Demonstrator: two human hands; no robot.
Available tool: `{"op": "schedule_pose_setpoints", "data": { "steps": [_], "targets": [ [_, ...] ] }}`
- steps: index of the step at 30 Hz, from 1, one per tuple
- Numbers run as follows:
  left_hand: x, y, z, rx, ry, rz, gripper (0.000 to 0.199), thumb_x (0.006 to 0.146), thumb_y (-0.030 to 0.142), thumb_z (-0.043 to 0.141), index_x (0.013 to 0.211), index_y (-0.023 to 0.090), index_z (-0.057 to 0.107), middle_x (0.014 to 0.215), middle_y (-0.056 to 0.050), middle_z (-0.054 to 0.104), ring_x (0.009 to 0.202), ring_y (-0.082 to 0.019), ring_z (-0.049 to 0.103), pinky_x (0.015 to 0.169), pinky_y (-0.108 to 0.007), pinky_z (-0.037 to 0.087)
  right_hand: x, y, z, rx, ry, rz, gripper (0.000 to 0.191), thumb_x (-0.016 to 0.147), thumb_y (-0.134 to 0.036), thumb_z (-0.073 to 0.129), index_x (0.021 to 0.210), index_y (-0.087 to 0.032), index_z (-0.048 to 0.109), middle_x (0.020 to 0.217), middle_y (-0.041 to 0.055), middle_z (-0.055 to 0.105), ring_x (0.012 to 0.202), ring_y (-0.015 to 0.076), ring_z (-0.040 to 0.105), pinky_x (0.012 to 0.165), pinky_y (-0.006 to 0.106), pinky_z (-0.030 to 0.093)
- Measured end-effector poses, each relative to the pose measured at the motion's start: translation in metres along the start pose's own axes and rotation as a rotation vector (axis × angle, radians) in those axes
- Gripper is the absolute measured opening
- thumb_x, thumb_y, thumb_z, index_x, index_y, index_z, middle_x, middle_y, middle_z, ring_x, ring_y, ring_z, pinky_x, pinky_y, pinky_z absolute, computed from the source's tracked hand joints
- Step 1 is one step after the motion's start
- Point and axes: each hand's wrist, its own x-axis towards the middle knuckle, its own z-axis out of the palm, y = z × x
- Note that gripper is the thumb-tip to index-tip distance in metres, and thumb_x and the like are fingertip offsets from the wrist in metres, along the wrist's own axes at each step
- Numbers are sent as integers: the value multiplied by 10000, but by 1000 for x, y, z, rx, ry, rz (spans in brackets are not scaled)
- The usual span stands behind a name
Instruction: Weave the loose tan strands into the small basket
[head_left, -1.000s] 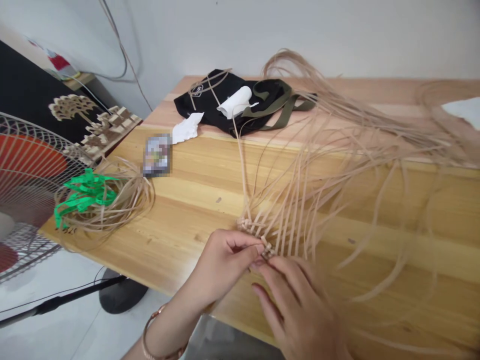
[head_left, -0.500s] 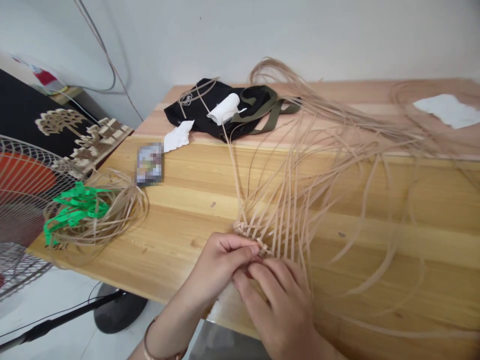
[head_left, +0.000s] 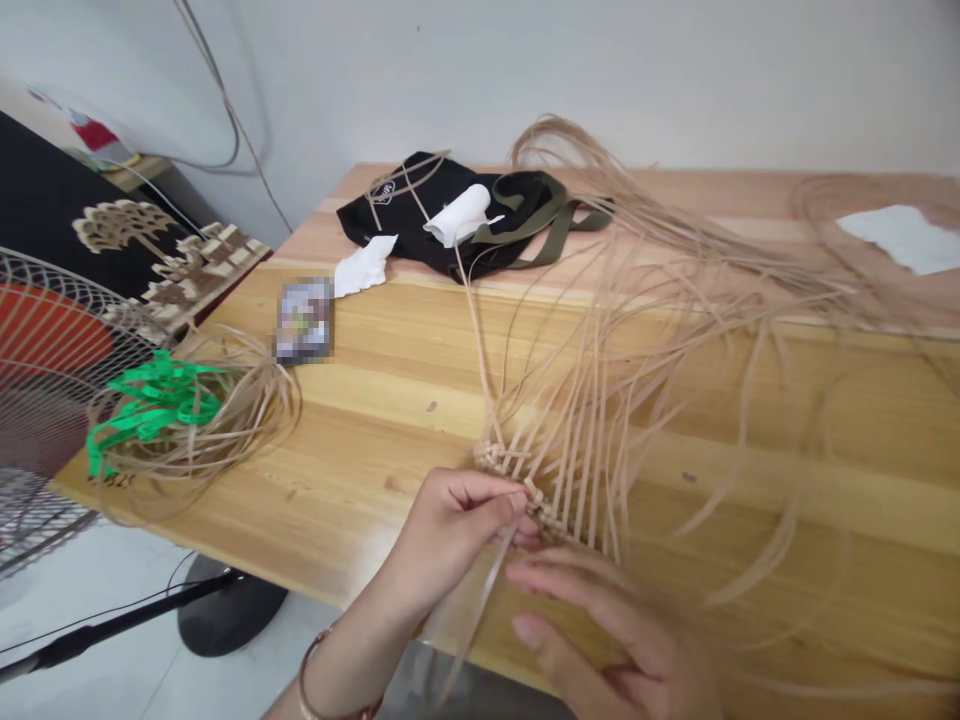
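Many thin tan strips [head_left: 592, 440] fan out from a woven edge [head_left: 551, 518] near the front of the wooden table. My left hand [head_left: 469, 515] pinches the left part of that edge between thumb and fingertips. One loose strip [head_left: 480, 610] hangs from beside these fingertips toward the table's front edge. Just right of it, my right hand [head_left: 611, 625] is blurred, its thumb and fingers spread apart with nothing seen between them. A small knotted part of the weave [head_left: 491, 455] shows above my left fingers.
A coil of strips [head_left: 255, 415] with green ribbon [head_left: 161, 395] lies at the table's left. Behind are a black bag [head_left: 416, 215], white paper [head_left: 461, 215] and a blurred card-like item [head_left: 304, 320]. A fan [head_left: 52, 400] stands at the left.
My right hand has drawn away from the weave toward the lower right, and its fingers have opened. The hanging strip now shows. My left hand keeps its pinch.
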Motion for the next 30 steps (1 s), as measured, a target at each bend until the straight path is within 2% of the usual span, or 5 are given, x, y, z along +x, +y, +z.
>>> {"op": "schedule_pose_setpoints", "data": {
  "steps": [4, 7, 13, 23, 30],
  "targets": [
    [-1, -2, 4, -25, 32, -3, 99, 697, 237, 739, 750, 159, 768, 631, -49, 741, 542, -132, 657, 549, -236, 522, -6, 1, 16, -27, 37, 122, 56, 804, -220, 620, 812, -219, 676, 781, 2, 735, 600, 122, 678, 542, 174, 536],
    [-1, -3, 6, -81, 46, -31, 104, 686, 245, 752, 744, 159, 765, 623, -45, 743, 575, -135, 684, 571, -225, 540, -7, 2, 27, -265, 120, 15, 261, 870, -343, 526, 676, -194, 619, 569, 19, 646, 475, 155, 621, 423, 237, 456],
    [2, -9, 16, -176, 111, -17, 187, 653, 296, 790, 769, 151, 764, 672, -57, 760, 633, -170, 720, 621, -254, 578, 0, 8, 21, -503, 42, -63, 264, 892, -240, 451, 705, -180, 628, 590, 34, 649, 517, 202, 643, 464, 287, 449],
    [1, -23, 34, -171, 197, 89, 169, 740, 298, 723, 793, 142, 763, 663, -49, 744, 618, -160, 685, 615, -247, 560, -2, 22, -5, 600, -65, 664, 204, 830, -339, 616, 988, -235, 694, 694, 6, 688, 561, 144, 640, 487, 245, 526],
    [1, -22, 33, -204, 181, 106, 156, 730, 295, 722, 789, 160, 772, 647, -34, 734, 627, -175, 687, 646, -286, 581, 2, 24, -5, 714, 41, 569, 197, 806, -317, 679, 996, -301, 727, 941, 51, 691, 607, 129, 617, 511, 257, 550]
  ]
}}
